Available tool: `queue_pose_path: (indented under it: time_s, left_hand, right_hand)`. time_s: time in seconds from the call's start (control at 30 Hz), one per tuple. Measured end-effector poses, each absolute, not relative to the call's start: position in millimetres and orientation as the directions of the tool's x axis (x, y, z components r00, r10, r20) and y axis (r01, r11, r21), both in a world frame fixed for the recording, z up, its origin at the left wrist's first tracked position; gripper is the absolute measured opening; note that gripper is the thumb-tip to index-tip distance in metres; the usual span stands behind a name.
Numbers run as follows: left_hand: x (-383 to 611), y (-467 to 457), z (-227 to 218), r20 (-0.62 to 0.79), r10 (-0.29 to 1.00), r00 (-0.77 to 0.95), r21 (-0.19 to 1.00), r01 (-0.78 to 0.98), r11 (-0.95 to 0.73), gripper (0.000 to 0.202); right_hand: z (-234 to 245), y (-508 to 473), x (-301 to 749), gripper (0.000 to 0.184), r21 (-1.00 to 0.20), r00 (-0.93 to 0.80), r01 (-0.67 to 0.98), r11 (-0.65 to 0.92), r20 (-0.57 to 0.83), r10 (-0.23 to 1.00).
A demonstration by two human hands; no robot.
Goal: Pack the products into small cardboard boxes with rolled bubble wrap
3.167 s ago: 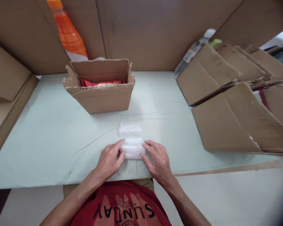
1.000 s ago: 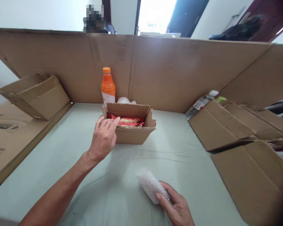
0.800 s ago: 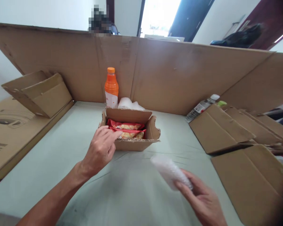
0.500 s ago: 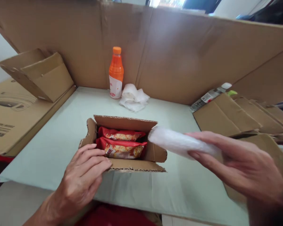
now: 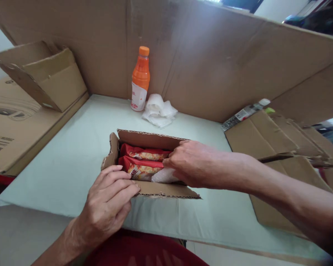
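Observation:
An open cardboard box (image 5: 166, 190) sits in front of me with two red snack packets (image 5: 144, 163) side by side in it. My left hand (image 5: 108, 199) grips the box's near left rim, its fingers hooked over the edge. At the box's right end, my right hand (image 5: 188, 162) reaches down inside with curled fingers, on a white bubble-wrap roll (image 5: 164, 176). That roll lies against the nearer packet, and its right part is hidden under the hand.
Behind the box stand an orange drink bottle (image 5: 140, 79) and crumpled bubble wrap (image 5: 159, 111). Folded cartons (image 5: 261, 135) and a clear bottle (image 5: 245, 113) are on the right. A large carton (image 5: 24, 122) bears an open box (image 5: 55, 77) at left. A tall cardboard panel (image 5: 205, 62) rises behind.
My right hand has moved left and down into the box with the bubble-wrap roll, which was in the air to the right. My left hand still grips the box's near left rim.

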State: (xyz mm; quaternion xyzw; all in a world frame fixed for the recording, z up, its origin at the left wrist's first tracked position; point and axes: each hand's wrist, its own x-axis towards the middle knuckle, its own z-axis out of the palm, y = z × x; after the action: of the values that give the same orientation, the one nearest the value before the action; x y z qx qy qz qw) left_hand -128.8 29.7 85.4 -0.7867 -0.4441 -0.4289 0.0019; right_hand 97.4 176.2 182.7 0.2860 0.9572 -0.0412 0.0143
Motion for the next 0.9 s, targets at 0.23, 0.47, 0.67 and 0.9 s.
queue_pose_path:
  time_s: [0.23, 0.47, 0.67, 0.9]
  left_hand:
    - [-128, 32, 85, 0.688, 0.687, 0.233, 0.368, 0.704, -0.607, 0.031]
    - [-126, 31, 83, 0.689, 0.690, 0.223, 0.367, 0.714, -0.597, 0.034]
    - [-124, 30, 86, 0.691, 0.694, 0.203, 0.364, 0.732, -0.577, 0.033]
    - [-124, 32, 86, 0.698, 0.681, 0.223, 0.332, 0.741, -0.583, 0.032]
  right_hand:
    - [181, 167, 82, 0.005, -0.112, -0.863, 0.492, 0.863, -0.190, 0.467]
    - [160, 163, 89, 0.011, 0.084, -0.875, 0.399, 0.913, -0.261, 0.407]
    - [154, 164, 62, 0.013, 0.174, -0.776, 0.400, 0.900, -0.458, 0.434]
    - [163, 165, 78, 0.012, 0.126, -0.833, 0.412, 0.903, -0.350, 0.429]
